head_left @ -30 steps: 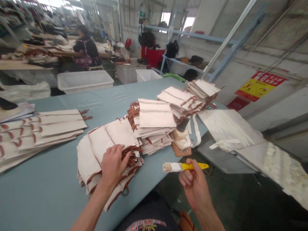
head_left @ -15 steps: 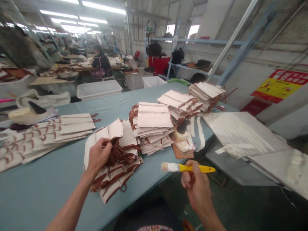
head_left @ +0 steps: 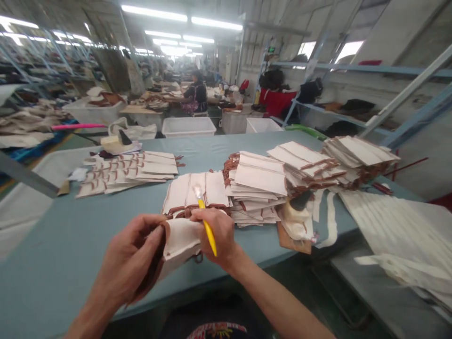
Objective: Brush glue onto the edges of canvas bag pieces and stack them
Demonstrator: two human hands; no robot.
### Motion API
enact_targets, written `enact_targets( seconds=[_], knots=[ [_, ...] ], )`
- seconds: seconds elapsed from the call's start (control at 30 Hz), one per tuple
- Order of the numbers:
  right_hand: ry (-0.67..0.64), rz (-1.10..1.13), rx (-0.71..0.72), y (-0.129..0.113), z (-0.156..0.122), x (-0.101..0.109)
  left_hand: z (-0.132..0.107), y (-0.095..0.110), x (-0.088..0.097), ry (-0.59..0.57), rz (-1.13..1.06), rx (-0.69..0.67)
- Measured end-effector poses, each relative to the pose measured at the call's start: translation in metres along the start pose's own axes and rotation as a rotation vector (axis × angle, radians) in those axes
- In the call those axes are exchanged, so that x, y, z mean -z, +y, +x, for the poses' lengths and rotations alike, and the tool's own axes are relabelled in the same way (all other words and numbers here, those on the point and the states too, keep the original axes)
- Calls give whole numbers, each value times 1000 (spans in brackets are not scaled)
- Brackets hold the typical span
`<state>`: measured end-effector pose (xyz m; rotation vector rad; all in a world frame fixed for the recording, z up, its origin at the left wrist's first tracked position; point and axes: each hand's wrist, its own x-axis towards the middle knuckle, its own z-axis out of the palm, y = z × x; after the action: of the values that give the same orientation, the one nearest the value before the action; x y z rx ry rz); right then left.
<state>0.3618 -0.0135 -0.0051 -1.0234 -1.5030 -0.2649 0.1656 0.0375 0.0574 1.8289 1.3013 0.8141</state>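
Observation:
My left hand (head_left: 132,254) is closed on a bundle of cream fabric pieces with brown trim (head_left: 178,242), lifted off the table's near edge. My right hand (head_left: 217,235) grips the same bundle from the right, with a yellow-handled brush (head_left: 205,219) pinched between its fingers, bristles pointing up and away. Just behind the hands lies a fanned stack of the same pieces (head_left: 197,188) on the blue-grey table (head_left: 70,235).
More stacks of cream pieces (head_left: 259,181) run to the right, another spread (head_left: 130,169) lies far left. A glue-crusted pot (head_left: 294,219) sits at the table's right edge. White strips (head_left: 399,230) lie on a side surface. White bins (head_left: 187,126) and a seated person (head_left: 196,94) are beyond.
My left hand lifted a bundle off the fanned stack and drew it toward me. My right hand came across from the right with the brush and took hold of the bundle. The view swung left.

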Motion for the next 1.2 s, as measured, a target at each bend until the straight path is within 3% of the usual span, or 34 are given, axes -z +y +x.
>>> enact_targets(
  seconds=[0.13, 0.23, 0.33, 0.43, 0.6, 0.67, 0.73, 0.83, 0.9, 0.97, 1.07, 1.2],
  knots=[
    [62, 20, -124, -15, -19, -21, -12, -9, 14, -118, -269, 131],
    [64, 8, -228, -41, -22, -17, -14, -28, 24, -91, -474, 332],
    [10, 0, -154, -59, -24, -21, -16, -42, 30, -48, -605, 470],
    [7, -73, -35, -56, -34, -42, -19, -45, 27, -63, -644, 491],
    [48, -189, -132, -33, -57, -82, -21, -48, 18, -131, -697, 512],
    [76, -214, -198, -28, -59, -85, -16, -57, 23, -150, -655, 484],
    [96, -230, -242, -28, -55, -80, -9, -69, 35, -105, -460, 342],
    [92, -236, -265, -32, -45, -70, -4, -87, 50, 113, -20, -13],
    [79, -231, -259, -36, -39, -67, -7, -97, 53, 221, 128, -123],
    [56, -210, -236, -41, -34, -68, -14, -105, 53, 154, 89, -57],
    [20, -179, -202, -47, -28, -73, -27, -110, 54, -85, -167, 155],
    [1, -212, -161, -52, -22, -78, -49, -108, 62, -166, -163, 98]
  ],
)
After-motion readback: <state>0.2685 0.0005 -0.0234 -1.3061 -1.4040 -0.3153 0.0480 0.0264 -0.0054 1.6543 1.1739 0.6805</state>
